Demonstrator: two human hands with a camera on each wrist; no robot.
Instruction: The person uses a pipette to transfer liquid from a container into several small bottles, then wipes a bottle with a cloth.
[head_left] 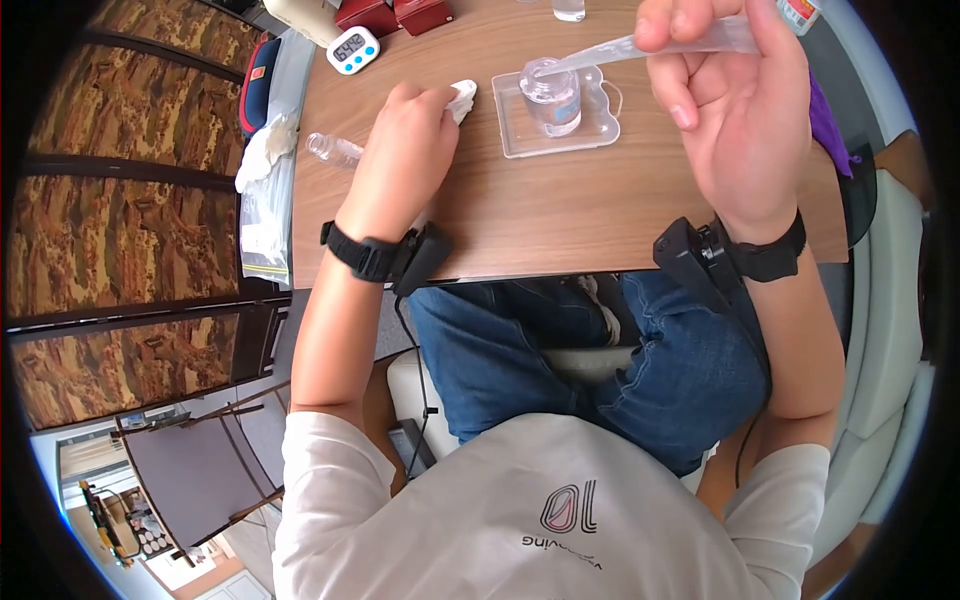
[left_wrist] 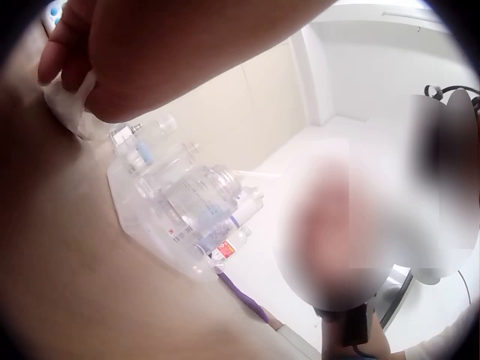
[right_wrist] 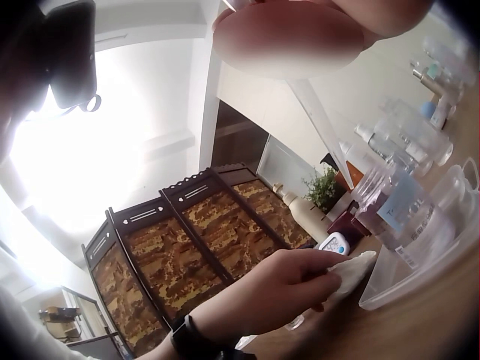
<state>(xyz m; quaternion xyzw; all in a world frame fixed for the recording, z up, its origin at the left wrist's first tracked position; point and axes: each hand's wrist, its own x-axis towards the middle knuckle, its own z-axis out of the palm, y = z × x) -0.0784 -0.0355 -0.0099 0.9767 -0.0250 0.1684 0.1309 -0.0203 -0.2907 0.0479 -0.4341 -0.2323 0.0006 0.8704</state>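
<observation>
My right hand [head_left: 745,150] is raised over the right side of the table and holds a translucent plastic dropper [head_left: 610,52] between thumb and fingers. The dropper slants down to the left, its thin tip at the mouth of an open clear jar [head_left: 556,108]. A pale blue label [right_wrist: 403,201] shows on the jar in the right wrist view. The jar stands upright on a clear plastic tray [head_left: 513,138]. Left of the tray, my left hand [head_left: 405,145] pinches a crumpled white tissue [head_left: 463,100] low over the tabletop.
A small clear bottle [head_left: 335,150] lies beside my left hand. At the back are a white digital timer [head_left: 353,50] and red boxes [head_left: 422,13]. A plastic bag [head_left: 265,235] lines the left edge; purple cloth [head_left: 828,130] lies at the right. Several clear bottles [right_wrist: 386,150] stand behind the tray.
</observation>
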